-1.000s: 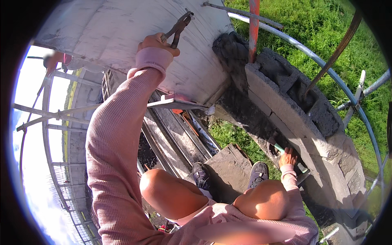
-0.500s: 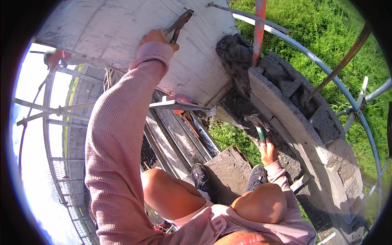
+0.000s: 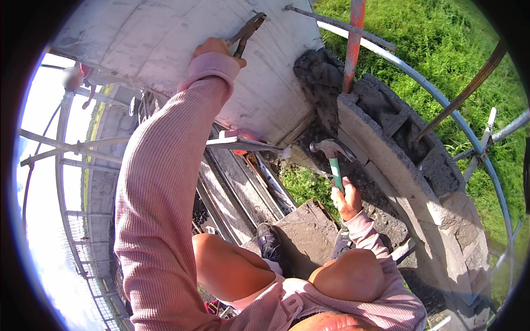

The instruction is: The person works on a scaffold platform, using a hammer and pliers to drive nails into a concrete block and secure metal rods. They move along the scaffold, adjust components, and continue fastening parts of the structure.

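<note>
My L hand: fingers curled round dark metal pliers, tips at pale-grey flat wall | R hand: fingers wrapped on green-handled steel claw hammer, apart | Step prob. pliers-hold; next needs steady grip, hammer ctrl.

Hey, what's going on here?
A person's left hand holds pliers up against a pale surface; what their tips grip is too small to tell. The right hand holds a green-handled hammer, apart from the pliers and left of a hollow-block wall in the view.
</note>
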A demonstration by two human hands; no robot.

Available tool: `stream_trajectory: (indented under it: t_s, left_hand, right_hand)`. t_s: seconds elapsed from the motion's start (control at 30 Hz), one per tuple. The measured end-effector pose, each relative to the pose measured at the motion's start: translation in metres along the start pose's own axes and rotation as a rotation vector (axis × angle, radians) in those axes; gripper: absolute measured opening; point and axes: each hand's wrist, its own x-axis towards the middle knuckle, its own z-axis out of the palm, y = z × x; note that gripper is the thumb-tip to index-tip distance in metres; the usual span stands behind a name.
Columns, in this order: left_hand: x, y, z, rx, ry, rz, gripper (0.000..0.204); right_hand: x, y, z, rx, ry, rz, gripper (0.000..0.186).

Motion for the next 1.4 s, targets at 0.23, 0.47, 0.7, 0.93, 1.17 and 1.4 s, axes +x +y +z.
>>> stream_trajectory:
  t_s: [0.23,0.47,0.7,0.93,1.17,1.4]
  left_hand:
    - [-0.005,0.009,-0.008,-0.060,-0.043,-0.076,0.062]
    - [-0.006,0.016,-0.015,-0.066,-0.113,-0.162,0.063]
    - [-0.014,0.024,-0.020,-0.097,-0.125,-0.234,0.060]
    - [-0.017,0.030,-0.022,-0.158,-0.135,-0.292,0.057]
    - [-0.018,0.029,-0.020,-0.207,-0.107,-0.286,0.064]
    - [-0.013,0.025,-0.018,-0.231,-0.140,-0.284,0.064]
  right_hand:
    - [0.049,-0.075,0.025,0.481,-0.053,-0.344,0.034]
    - [0.108,-0.141,0.028,0.357,0.049,-0.457,0.036]
    - [0.168,-0.172,0.061,0.246,0.290,-0.648,0.033]
    - [0.200,-0.179,0.083,0.169,0.436,-0.724,0.032]
    - [0.211,-0.188,0.081,-0.025,0.510,-0.815,0.029]
    - [0.188,-0.185,0.082,0.492,0.461,-0.928,0.032]
